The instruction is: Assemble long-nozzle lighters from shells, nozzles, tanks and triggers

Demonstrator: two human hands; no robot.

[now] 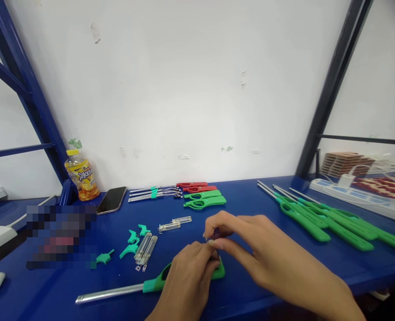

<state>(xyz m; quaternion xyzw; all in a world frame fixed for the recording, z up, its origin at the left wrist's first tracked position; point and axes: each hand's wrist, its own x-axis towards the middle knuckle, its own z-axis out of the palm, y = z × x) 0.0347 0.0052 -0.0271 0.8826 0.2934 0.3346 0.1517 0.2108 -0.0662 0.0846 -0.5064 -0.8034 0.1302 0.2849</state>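
Observation:
A green-handled stick lighter with a long metal tube lies on the blue table, its tube pointing left. My left hand lies on its handle, fingers curled over it. My right hand reaches in from the right and pinches a small dark part just above the handle. Both hands meet over the lighter's rear end, which they hide.
Green triggers and clear metal inserts lie to the left. Red and green handle shells and metal tubes are at the back. Several finished green lighters lie right. A phone, a bottle and a power strip are also here.

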